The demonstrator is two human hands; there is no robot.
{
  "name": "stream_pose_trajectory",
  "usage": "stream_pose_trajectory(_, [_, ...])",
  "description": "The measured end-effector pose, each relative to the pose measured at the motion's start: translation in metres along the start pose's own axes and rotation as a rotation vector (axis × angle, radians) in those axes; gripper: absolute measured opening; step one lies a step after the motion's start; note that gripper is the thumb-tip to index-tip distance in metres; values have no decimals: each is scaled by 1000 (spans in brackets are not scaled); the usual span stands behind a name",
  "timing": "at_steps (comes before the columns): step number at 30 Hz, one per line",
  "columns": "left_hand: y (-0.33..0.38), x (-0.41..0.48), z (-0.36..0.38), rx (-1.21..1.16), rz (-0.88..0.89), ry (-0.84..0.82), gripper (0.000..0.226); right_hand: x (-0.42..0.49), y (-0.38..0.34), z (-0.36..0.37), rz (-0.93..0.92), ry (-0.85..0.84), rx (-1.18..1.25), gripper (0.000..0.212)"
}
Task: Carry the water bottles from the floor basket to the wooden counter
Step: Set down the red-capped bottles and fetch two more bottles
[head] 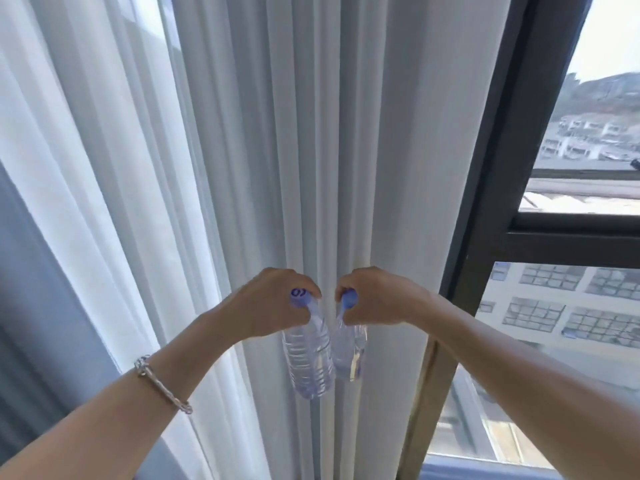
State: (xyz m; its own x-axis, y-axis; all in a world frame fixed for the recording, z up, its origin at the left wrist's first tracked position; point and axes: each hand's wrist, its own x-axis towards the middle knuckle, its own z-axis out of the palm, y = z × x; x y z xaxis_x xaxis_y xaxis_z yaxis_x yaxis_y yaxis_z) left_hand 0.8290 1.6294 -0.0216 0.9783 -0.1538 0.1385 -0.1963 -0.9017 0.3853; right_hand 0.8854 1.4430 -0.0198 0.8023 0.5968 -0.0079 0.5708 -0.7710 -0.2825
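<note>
Left hand (273, 299) and right hand (374, 296) each grip 1 bottle (308, 355) hanging cap-up, vertical.

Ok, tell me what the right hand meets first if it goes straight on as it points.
The right hand would most likely meet the pale curtain just behind it, though depth is unclear; the left hand, close beside it, might be brushed first.

Left water bottle (308, 355) and right water bottle (348, 356): clear, glossy, ribbed plastic with smooth blue plastic caps (299, 296). Curtain (277, 133): matt white pleated cloth. Bracelet (162, 384): shiny twisted metal. Window frame (502, 168): smooth, dark, matt.
</note>
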Motion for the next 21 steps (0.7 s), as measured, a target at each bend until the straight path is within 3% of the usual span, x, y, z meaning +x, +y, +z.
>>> stream_pose_trajectory(12, [56,14,-91,170,38,289,3,-18,-34,-117,-15,290,23,14])
stream_pose_trajectory(21, [71,32,-132,134,112,533,11,-22,-27,-150,-16,411,66,2])
